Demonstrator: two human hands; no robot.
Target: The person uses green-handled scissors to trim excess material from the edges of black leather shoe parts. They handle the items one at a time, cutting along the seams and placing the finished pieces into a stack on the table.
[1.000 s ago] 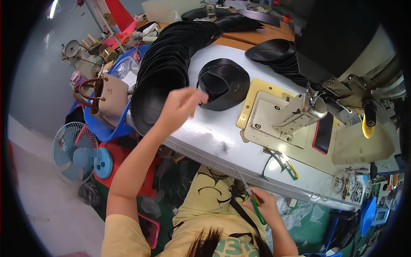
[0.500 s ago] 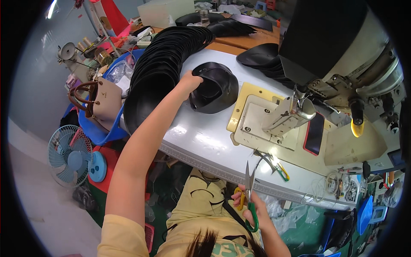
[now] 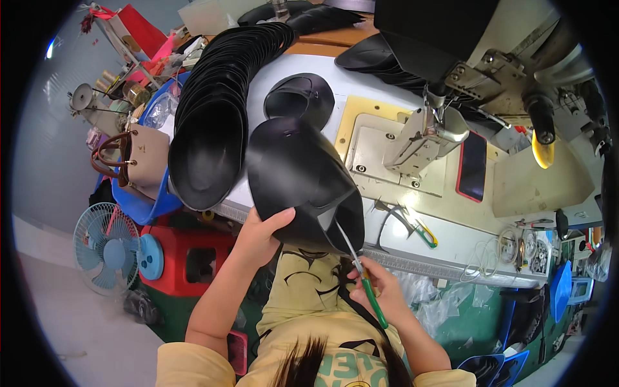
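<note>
My left hand (image 3: 261, 232) grips a black curved shell (image 3: 290, 168) by its near left edge, thumb on top, in front of my body. In my right hand (image 3: 385, 290) are scissors (image 3: 373, 304) with green and yellow handles. Their blades point up and left into the folded opening at the shell's near right end; whether they touch it I cannot tell. Farther back on the white table lies another black shell (image 3: 300, 97). A long row of nested black shells (image 3: 209, 122) stands to its left.
A sewing machine (image 3: 419, 138) occupies the right of the table (image 3: 258, 77). A phone (image 3: 472, 166) and a second cutting tool with a green and yellow handle (image 3: 422, 233) lie near it. A handbag (image 3: 145, 158) sits in a blue tub (image 3: 138, 205), above a fan (image 3: 109, 248).
My left hand has brought a black shell from the table toward my body; another shell stays behind there. The scissors in my right hand have tilted left, their blades now at the held shell's opening.
</note>
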